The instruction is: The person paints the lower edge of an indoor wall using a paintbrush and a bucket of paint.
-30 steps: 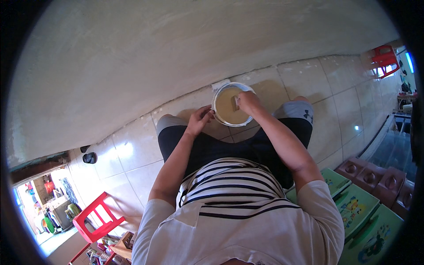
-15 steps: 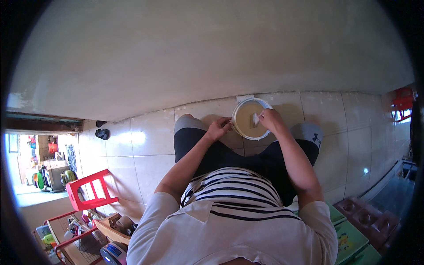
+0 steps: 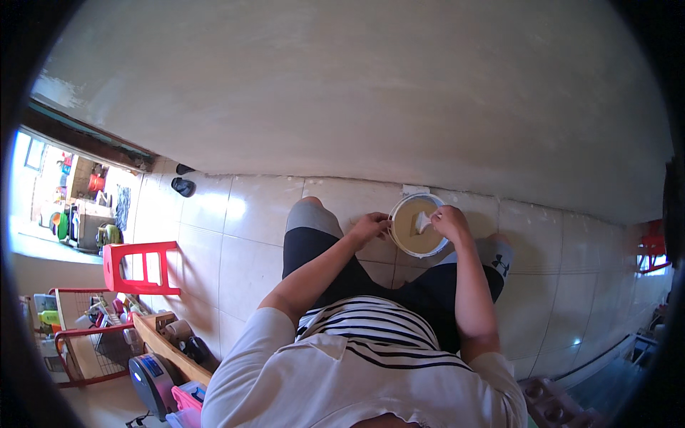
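View has swung since a second ago: the bucket (image 3: 418,225) sat upper centre of the frame then, now it's centre-right, and more of the doorway and red stool (image 3: 140,267) shows at left. That's my head turning, not the bucket moving; it's on the tiled floor (image 3: 235,235) against the base of the wall (image 3: 357,93), between my knees, same as before.

Left hand (image 3: 371,227) grips the bucket's near-left rim, fingers curled over it, same hold as in the earlier frames. Right hand (image 3: 451,222) is closed around a brush (image 3: 422,222) over the beige paint; it has stayed over the bucket throughout. My read: loading or stirring is going on, nothing has gone to the wall yet.

Brush long axis runs roughly left-right in frame, pale head pointing left toward bucket centre, handle hidden in my fist. Can't tell if the bristles are in the paint or just above it. Bucket opening faces up toward the camera.

Pair of dark shoes (image 3: 183,180) at upper left near the doorway, well apart.
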Motion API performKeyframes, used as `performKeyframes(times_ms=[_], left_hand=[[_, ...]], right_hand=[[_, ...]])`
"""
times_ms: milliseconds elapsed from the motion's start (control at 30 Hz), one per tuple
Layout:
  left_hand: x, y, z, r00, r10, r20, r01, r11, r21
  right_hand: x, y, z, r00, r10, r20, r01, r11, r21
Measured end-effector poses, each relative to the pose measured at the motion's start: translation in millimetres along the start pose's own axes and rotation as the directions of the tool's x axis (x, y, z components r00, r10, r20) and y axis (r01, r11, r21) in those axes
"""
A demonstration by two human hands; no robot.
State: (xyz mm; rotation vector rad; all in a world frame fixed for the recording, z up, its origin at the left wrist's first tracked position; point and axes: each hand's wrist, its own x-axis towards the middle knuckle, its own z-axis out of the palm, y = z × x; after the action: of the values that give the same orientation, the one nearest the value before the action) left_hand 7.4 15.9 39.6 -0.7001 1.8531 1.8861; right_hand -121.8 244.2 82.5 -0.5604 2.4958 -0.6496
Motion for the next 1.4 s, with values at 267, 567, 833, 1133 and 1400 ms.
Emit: performKeyframes(times_ms=[267,567,833,1133,1400], left_hand=[[9,-24,-3,0.998,0.054,-0.028,-0.056,0.993,-0.101],[-9,-10,-55,0.996,-0.009,-0.087,0.012,0.999,0.033],[-28,4,-125,0.985,-0.172,-0.014,0.172,0.974,0.146],[-35,-26,-187,0.978,-0.19,0.086,0.179,0.976,0.127],[-21,-24,-225,0.973,-0.163,0.164,0.124,0.966,0.227]], right_hand=[[15,-18,-5,0.999,0.007,0.049,-0.009,0.999,0.04],[33,-63,26,0.973,-0.11,0.205,0.124,0.991,-0.057],[25,-115,42,0.938,-0.243,0.245,0.262,0.964,-0.048],[17,-138,59,0.95,-0.267,0.159,0.25,0.961,0.12],[34,-144,97,0.939,-0.32,0.129,0.273,0.916,0.293]])
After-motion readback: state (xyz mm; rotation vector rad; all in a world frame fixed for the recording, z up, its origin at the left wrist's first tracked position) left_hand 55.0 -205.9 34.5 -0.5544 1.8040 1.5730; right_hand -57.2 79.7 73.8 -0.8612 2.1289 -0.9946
